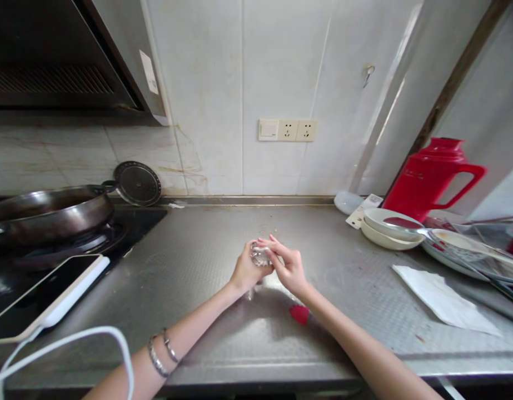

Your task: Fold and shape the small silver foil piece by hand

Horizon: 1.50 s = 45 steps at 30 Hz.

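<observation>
One hand, our left hand (pixel 244 270), grasps the shiny object (pixel 262 257) over the counter (pixel 206 239), probably for steadiness; our right hand (pixel 291 269) touches its top, whether pinching we cannot tell. Farther right, bowls (pixel 387 238) stand stacked, perhaps saving space.

Soft glare across the counter (pixel 260 336)

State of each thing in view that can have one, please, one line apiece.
Shiny object: held, partly hidden
Left hand: closed around it
Right hand: touching it
Pan: uncovered, on the stove
Phone: face-up, screen dark
Dark disc: propped on edge
Red thermos: upright
White bowls: stacked
Paper: lying flat
</observation>
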Tool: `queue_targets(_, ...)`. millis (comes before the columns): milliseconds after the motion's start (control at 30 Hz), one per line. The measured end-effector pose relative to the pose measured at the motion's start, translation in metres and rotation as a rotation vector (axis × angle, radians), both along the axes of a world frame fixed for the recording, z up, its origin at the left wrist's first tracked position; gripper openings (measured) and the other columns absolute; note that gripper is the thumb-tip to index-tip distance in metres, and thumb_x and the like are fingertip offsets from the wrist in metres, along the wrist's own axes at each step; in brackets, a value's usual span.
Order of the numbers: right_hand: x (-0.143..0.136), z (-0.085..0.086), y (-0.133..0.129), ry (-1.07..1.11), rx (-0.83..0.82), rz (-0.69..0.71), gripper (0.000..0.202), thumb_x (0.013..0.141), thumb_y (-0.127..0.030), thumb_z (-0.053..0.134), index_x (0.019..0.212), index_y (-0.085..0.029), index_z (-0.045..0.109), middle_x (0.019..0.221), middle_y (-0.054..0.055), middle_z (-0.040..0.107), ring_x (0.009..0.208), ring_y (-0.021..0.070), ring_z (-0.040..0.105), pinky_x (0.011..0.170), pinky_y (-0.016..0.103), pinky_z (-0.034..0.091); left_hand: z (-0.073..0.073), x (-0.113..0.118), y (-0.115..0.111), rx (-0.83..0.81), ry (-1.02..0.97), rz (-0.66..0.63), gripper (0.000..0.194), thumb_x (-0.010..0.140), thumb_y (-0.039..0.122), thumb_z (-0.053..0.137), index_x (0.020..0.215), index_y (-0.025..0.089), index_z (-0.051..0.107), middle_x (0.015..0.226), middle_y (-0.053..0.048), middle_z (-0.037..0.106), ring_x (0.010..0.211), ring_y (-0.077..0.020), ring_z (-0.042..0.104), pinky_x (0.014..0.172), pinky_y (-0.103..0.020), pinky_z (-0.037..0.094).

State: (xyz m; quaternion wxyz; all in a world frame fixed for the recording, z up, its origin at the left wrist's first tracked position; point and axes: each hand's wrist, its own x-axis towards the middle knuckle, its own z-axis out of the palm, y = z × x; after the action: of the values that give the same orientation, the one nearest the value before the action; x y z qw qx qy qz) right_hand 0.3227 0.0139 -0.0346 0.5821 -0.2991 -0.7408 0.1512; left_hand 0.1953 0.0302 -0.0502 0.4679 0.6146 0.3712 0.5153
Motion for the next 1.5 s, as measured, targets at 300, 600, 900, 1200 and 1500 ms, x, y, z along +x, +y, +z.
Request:
queue_targets(300,0.005,-0.007,0.017,0.076,-0.082,-0.182,0.022,0.09,-0.031,0.051,0.098,-0.027,0.071,0.102,0.003,0.072,0.107,0.0264,0.063,0.098,0.049,0.048,0.014,-0.002,-0.007,-0.113,0.056,0.007,0.051,0.058,0.025,0.075,0.104,0.016,0.054,0.075,0.001,0.061,0.061,-0.0123,0.058,0.053,-0.023,0.047)
queue_targets(600,0.017,0.009,0.011,-0.091,0.112,-0.199,0.021,0.09,-0.025,0.051,0.094,-0.027,0.072,0.085,0.006,0.064,0.08,0.0189,0.062,0.071,0.031,0.052,0.024,-0.007,-0.007,-0.077,0.049,-0.072,0.044,0.061,0.027,0.072,0.101,0.014,0.059,0.073,0.002,0.06,0.063,-0.0112,0.056,0.056,-0.022,0.047)
queue_targets(900,0.01,0.008,0.006,-0.117,0.143,-0.163,0.024,0.092,-0.021,0.047,0.095,-0.024,0.07,0.085,0.006,0.059,0.078,0.0162,0.059,0.069,0.027,0.049,0.025,-0.006,-0.007,-0.248,0.034,-0.063,0.044,0.059,0.031,0.074,0.097,0.014,0.058,0.071,0.001,0.058,0.059,-0.0121,0.056,0.046,-0.021,0.046)
queue_targets(1200,0.012,0.006,0.009,-0.063,0.06,-0.168,0.022,0.091,-0.023,0.049,0.092,-0.024,0.071,0.082,0.005,0.06,0.076,0.0163,0.059,0.068,0.028,0.048,0.026,-0.006,-0.008,-0.194,0.062,-0.02,0.04,0.06,0.027,0.075,0.095,0.012,0.062,0.068,0.002,0.059,0.06,-0.011,0.056,0.05,-0.02,0.047)
queue_targets(1500,0.006,0.004,0.01,0.011,0.009,-0.22,0.02,0.09,-0.025,0.051,0.09,-0.023,0.071,0.091,0.006,0.064,0.084,0.018,0.062,0.074,0.029,0.051,0.02,-0.01,0.001,-0.054,0.173,0.055,0.052,0.055,0.026,0.079,0.101,0.013,0.06,0.082,-0.003,0.066,0.072,-0.0151,0.061,0.064,-0.024,0.048)
